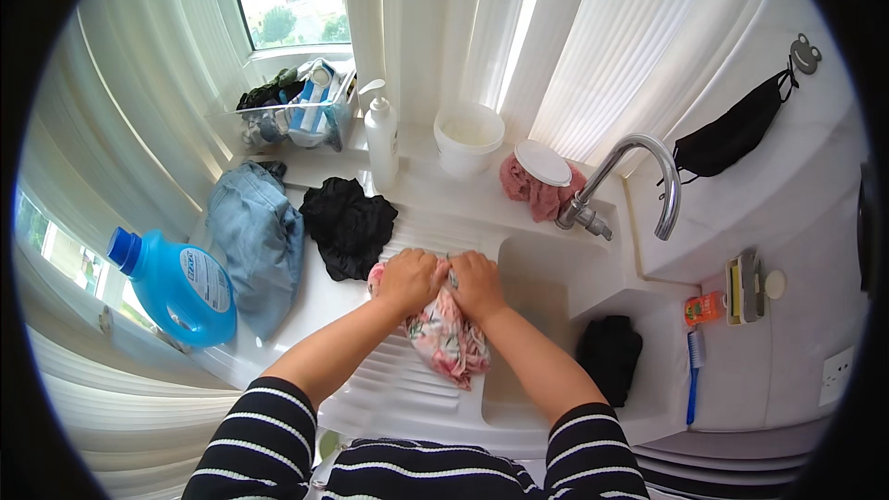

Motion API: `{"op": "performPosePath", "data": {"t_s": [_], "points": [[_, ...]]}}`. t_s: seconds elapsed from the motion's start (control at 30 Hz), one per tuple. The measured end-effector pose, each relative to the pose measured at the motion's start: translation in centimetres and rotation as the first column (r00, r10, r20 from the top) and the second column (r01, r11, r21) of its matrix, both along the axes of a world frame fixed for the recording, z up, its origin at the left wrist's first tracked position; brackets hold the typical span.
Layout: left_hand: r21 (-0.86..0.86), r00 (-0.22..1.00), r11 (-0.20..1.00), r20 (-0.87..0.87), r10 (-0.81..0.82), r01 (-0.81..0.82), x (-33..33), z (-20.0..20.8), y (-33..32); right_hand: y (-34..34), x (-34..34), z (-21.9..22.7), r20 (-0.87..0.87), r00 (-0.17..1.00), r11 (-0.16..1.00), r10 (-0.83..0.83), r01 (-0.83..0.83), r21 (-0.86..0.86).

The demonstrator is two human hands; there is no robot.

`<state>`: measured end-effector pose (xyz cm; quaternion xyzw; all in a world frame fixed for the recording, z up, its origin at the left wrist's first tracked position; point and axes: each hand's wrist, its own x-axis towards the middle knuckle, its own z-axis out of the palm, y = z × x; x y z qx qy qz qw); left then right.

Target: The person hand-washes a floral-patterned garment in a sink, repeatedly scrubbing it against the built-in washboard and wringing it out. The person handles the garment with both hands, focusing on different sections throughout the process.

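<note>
Pale vertical blinds (639,46) fill the back and left of the view, and below them sits a white sink unit with a basin (528,343) on the right and a ridged washboard (370,393) beside it on the left. Light blue denim (255,241) lies bunched at the far left of the washboard, with a big blue jug (181,292) standing next to it. A black garment (347,227) rests between the denim and the hands, a curved metal tap (674,187) rises at the back right, and a black folded cloth (609,359) lies at the basin's right side. The floral cloth (444,343) is on the ridges, close to the basin's left edge, its loose end spreading toward the person. The left hand (412,280) and the right hand (476,285) are side by side at its upper part, fingers curled in around the fabric; the fingertips are tucked out of sight, so how hard they press I cannot tell. The step in hand looks like rubbing or squeezing this piece by hand against the board; the next move seems to call for a firm grip and for gathering the loose end before it slips into the basin. Smallest of all, a blue-handled brush (694,375) lies at the right, below a small orange bottle (706,308).
</note>
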<state>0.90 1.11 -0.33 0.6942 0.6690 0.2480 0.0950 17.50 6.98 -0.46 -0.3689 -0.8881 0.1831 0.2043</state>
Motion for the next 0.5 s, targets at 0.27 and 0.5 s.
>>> {"op": "performPosePath", "data": {"t_s": [0.27,0.5], "points": [[0.353,0.993,0.933,0.061,-0.101,0.073,0.8,0.9,-5.1,-3.6,2.6,1.3,-0.188,0.964,0.951,0.186,-0.129,0.281],[0.231,1.000,0.973,-0.009,-0.019,0.021,-0.4,0.5,0.5,0.8,-0.7,-0.2,-0.183,0.977,0.984,0.113,-0.085,0.155]]}}
